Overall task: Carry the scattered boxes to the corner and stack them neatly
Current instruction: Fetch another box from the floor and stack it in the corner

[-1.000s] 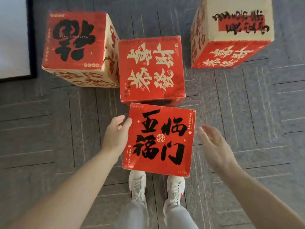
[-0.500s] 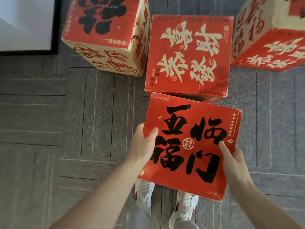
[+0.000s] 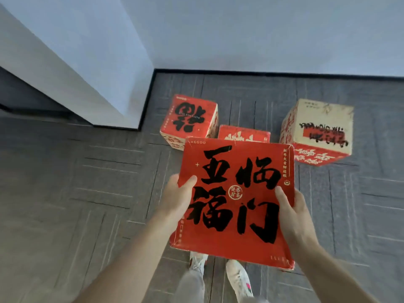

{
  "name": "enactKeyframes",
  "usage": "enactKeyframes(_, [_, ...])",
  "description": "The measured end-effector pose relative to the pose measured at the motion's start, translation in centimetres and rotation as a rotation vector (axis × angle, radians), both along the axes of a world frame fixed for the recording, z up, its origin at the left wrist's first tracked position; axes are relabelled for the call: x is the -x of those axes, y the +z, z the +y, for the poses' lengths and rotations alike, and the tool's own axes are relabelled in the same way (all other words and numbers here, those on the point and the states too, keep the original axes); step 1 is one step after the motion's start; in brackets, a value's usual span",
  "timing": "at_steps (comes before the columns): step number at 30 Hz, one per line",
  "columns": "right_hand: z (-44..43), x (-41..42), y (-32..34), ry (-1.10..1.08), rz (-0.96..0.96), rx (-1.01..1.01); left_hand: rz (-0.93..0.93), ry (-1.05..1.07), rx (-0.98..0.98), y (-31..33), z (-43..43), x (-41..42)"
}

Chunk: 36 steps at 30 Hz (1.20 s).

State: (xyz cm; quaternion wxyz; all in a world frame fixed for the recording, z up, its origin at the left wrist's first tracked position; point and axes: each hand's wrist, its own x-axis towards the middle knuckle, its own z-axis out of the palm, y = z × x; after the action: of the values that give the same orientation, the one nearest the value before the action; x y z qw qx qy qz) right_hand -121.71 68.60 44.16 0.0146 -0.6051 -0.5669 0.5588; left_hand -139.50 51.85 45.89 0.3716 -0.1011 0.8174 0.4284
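Bright, soft even light, faint shadows on carpet [image 3: 87, 193], slight overall blur, wide-angle curving at edges

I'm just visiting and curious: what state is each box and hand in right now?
Held red box: off the floor, gripped on both sides.
Left hand: grips its left edge.
Right hand: grips its right edge.
Red-topped box: on the carpet, unstacked.
Middle box: mostly hidden.
Cream-topped box: on carpet, apart.

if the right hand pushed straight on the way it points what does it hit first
The held red box: the right hand grips its right edge, angled inward. Beyond it, probably the half-hidden red box, though depth is unclear.
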Motion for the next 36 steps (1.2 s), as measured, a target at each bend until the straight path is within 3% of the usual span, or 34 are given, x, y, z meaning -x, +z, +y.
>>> enactKeyframes(3, [-0.4, 1.0, 8.7, 0.131, 0.136, -0.064, 0.162, 0.1, -0.053, 9.4, -1.9, -0.6])
enactKeyframes(9, [-4.0, 3.0, 21.3, 0.347, 0.364, -0.177, 0.421, 0.354, -0.131, 21.4, -9.0, -4.0])
enactKeyframes(17, [-20.6, 9.5, 33.9, 0.769, 0.654, -0.157, 0.771, 0.876, -0.159, 33.3, -26.9, -10.5])
enactKeyframes(26, [-47.4, 5.0, 40.0, 1.318, 0.862, 0.033, 1.023, 1.458, -0.049, 39.2, -49.1, -26.7])
enactKeyframes(36, [-63.1, -2.2, 40.6, 1.447, 0.892, 0.055, 1.075, 1.562, -0.051, 38.6, -62.2, -36.4])
